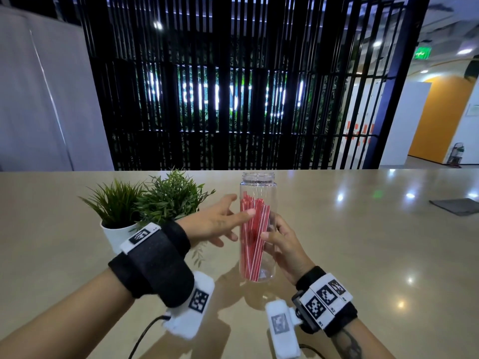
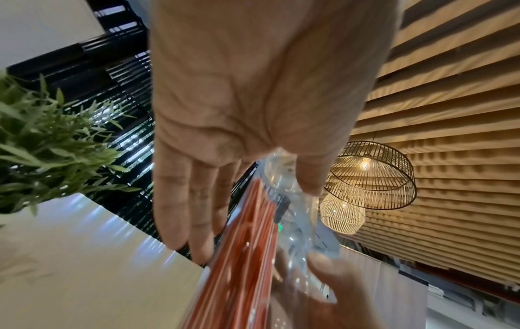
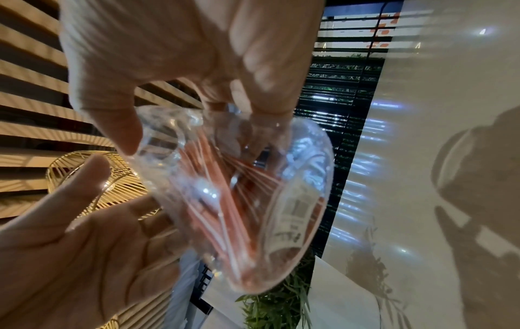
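A clear jar (image 1: 257,186) is upright near the middle of a glossy beige table (image 1: 363,242), its mouth uncapped. It holds a bundle of red-and-white striped straws (image 1: 252,239). The right hand (image 1: 283,247) grips the jar's right side, thumb and fingers curled round it. The left hand (image 1: 213,224) is spread open beside the jar's left side, fingers straight, the thumb tip at the front wall. I cannot tell whether the base touches the table. Two potted plants (image 1: 153,200) stand to the left.
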Tool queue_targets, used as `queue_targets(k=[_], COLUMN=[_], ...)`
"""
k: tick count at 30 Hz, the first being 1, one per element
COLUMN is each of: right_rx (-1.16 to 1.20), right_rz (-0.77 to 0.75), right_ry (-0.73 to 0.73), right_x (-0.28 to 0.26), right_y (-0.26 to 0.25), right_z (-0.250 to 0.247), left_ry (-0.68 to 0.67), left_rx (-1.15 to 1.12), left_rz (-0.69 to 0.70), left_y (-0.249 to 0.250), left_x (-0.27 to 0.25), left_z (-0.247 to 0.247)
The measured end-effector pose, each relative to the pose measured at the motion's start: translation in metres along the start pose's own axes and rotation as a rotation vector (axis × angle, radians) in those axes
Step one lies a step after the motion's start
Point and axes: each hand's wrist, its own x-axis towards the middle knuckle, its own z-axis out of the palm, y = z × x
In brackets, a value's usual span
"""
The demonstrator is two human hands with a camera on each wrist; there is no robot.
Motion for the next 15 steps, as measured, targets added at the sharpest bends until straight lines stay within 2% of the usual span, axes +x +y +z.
queue_targets(k=[7, 11, 15], right_rx=[-0.179, -0.367, -0.467], right_rz=[-0.023, -0.072, -0.049], right_ry=[0.040, 0.090, 0.095], right_x=[-0.002, 0.007, 0.023], right_y=[-0.005, 0.000, 0.004], right_z=[0.016, 0.021, 0.022], left_ry=[-0.051, 0.034, 0.116], left_rx=[-0.012, -0.019, -0.090], left_rz=[-0.012, 0.013, 0.025], left_y=[-0.017, -0.028, -0.041], left_x=[0.005, 0.018, 0.034], left_z=[-0.009, -0.012, -0.009])
